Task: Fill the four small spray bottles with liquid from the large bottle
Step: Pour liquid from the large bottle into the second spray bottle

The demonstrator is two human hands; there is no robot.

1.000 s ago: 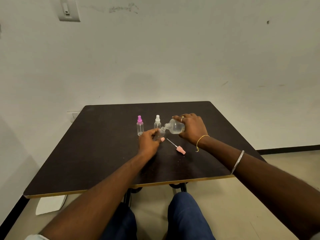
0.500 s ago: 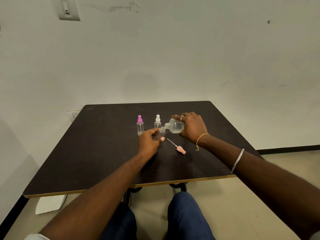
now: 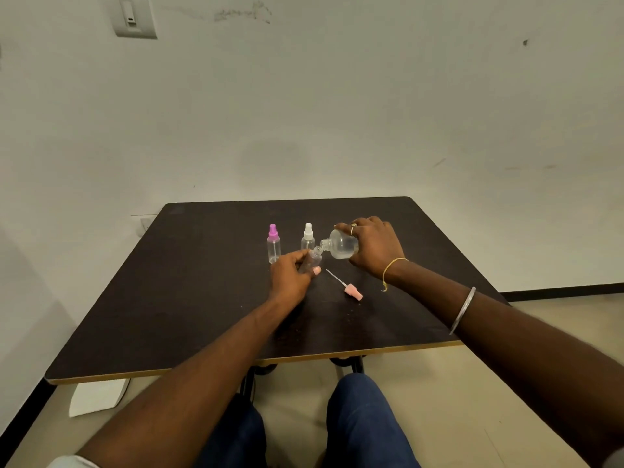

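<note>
My right hand grips the large clear bottle, tipped on its side with its open neck pointing left. Its mouth meets the open top of a small clear spray bottle that my left hand holds tilted just above the dark table. A small bottle with a purple spray cap and one with a white spray cap stand upright behind my left hand. A pink spray cap with its thin dip tube lies on the table in front of my right hand. No fourth small bottle is in view.
The table stands against a white wall; its front edge is close to my knees. A white object lies on the floor under the left front corner.
Almost nothing has moved. Both hands keep the same hold, with the large bottle tipped at the small bottle's mouth.
</note>
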